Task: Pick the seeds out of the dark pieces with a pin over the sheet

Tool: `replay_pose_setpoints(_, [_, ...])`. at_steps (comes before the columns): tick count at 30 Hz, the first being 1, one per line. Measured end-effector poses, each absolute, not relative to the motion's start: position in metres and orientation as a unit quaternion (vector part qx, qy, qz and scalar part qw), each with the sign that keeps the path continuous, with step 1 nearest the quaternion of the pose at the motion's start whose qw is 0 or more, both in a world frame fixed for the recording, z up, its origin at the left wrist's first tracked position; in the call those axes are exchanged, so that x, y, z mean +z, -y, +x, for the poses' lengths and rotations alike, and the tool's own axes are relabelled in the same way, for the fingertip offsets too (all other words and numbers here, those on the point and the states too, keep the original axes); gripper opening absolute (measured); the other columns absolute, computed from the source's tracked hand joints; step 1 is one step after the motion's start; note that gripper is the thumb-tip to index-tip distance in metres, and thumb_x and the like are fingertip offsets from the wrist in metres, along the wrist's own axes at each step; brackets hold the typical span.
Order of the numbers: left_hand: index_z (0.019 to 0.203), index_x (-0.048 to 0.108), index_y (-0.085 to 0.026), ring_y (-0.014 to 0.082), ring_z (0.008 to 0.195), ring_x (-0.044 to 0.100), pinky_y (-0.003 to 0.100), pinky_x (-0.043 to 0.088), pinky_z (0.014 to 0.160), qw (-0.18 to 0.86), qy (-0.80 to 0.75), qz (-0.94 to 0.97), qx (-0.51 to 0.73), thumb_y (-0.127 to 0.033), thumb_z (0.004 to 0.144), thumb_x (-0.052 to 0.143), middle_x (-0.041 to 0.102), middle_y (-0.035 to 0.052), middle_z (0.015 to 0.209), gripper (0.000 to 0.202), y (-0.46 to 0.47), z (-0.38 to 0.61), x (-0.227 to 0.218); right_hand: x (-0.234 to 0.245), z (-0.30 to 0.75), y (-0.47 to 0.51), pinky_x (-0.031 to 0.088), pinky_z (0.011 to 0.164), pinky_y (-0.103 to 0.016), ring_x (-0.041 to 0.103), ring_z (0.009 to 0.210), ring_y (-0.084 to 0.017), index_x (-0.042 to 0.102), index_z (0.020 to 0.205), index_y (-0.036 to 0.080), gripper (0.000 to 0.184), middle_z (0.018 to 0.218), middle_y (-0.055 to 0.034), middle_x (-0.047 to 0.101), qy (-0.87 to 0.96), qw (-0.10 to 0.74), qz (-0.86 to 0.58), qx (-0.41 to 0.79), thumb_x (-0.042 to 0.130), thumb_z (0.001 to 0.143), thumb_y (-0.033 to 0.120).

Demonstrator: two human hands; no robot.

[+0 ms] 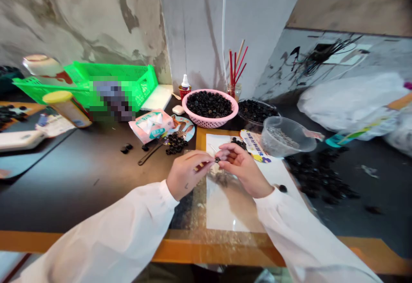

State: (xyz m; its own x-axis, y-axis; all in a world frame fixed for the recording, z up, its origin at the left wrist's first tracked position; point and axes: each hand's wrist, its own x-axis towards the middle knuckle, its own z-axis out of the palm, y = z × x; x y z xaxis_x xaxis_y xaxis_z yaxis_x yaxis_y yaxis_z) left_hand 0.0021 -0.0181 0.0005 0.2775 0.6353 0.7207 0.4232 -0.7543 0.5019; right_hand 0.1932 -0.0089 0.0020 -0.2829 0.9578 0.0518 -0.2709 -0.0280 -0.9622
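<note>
Above the white sheet (225,214) my two hands meet at a small black round piece (217,159). My left hand (189,173) pinches it from the left with thumb and fingertips. From the other side, the thumb and fingers of my right hand (243,169) close on the same piece, its other fingers curled. A thin light sliver shows just behind the fingertips; I cannot tell what it is. Beyond my right hand lie more black pieces (240,142), partly hidden. A heap of black pieces (176,144) lies beyond my left hand, beside a dark long-handled spoon (151,150).
A pink basket (210,123) of black pieces stands at the back. Right of it are a clear tub (280,139) with small metal parts and a loose black pile (322,180). A tissue pack (151,125), yellow-lidded jar (66,108) and green crate (77,74) stand left.
</note>
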Motion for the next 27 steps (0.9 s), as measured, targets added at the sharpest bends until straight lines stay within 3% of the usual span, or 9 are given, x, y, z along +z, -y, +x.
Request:
replay_pose_setpoints(4, [0.120, 0.068, -0.019, 0.0108, 0.067, 0.068, 0.017, 0.056, 0.054, 0.232, -0.395, 0.728, 0.509, -0.018, 0.091, 0.064, 0.074, 0.0057, 0.090, 0.029, 0.0193, 0.0031, -0.0011, -0.0008, 0.1941, 0.0071, 0.055, 0.073, -0.027, 0.063, 0.089, -0.015, 0.059, 0.112, 0.027, 0.049, 0.097, -0.0012, 0.066, 0.483, 0.500, -0.353, 0.626, 0.084, 0.070, 0.025])
replay_pose_setpoints(8, [0.099, 0.077, -0.017, 0.0153, 0.070, 0.071, 0.022, 0.059, 0.055, 0.377, -0.404, 0.655, 0.515, -0.028, 0.090, 0.066, 0.076, 0.0087, 0.089, 0.018, 0.0199, 0.0050, 0.0009, -0.0026, 0.1947, 0.0071, 0.055, 0.070, -0.026, 0.061, 0.084, -0.013, 0.054, 0.116, 0.029, 0.054, 0.100, -0.0002, 0.063, 0.471, 0.517, -0.348, 0.624, 0.084, 0.071, 0.026])
replay_pose_setpoints(11, [0.095, 0.078, -0.016, 0.0190, 0.073, 0.074, 0.024, 0.062, 0.057, 0.449, -0.423, 0.595, 0.515, -0.033, 0.085, 0.072, 0.078, 0.0081, 0.083, 0.020, 0.0200, 0.0062, 0.0029, -0.0015, 0.1936, 0.0096, 0.056, 0.072, -0.028, 0.062, 0.086, -0.014, 0.054, 0.116, 0.029, 0.054, 0.101, -0.0005, 0.061, 0.475, 0.504, -0.349, 0.631, 0.083, 0.072, 0.025])
replay_pose_setpoints(21, [0.090, 0.082, -0.020, 0.0118, 0.060, 0.065, 0.022, 0.058, 0.053, 0.392, -0.378, 0.646, 0.535, -0.030, 0.084, 0.076, 0.075, 0.0074, 0.087, 0.013, 0.0165, 0.0054, 0.0046, 0.0043, 0.1911, 0.0136, 0.057, 0.074, -0.027, 0.061, 0.089, -0.013, 0.053, 0.116, 0.028, 0.055, 0.100, 0.0005, 0.059, 0.475, 0.498, -0.330, 0.646, 0.083, 0.070, 0.020])
replay_pose_setpoints(27, [0.092, 0.080, -0.019, 0.0147, 0.071, 0.069, 0.022, 0.057, 0.058, 0.295, -0.370, 0.711, 0.521, -0.025, 0.089, 0.069, 0.076, 0.0079, 0.087, 0.012, 0.0154, 0.0026, 0.0063, 0.0040, 0.1924, 0.0130, 0.057, 0.069, -0.027, 0.061, 0.090, -0.016, 0.053, 0.114, 0.028, 0.054, 0.097, 0.0003, 0.059, 0.488, 0.488, -0.335, 0.642, 0.082, 0.070, 0.022])
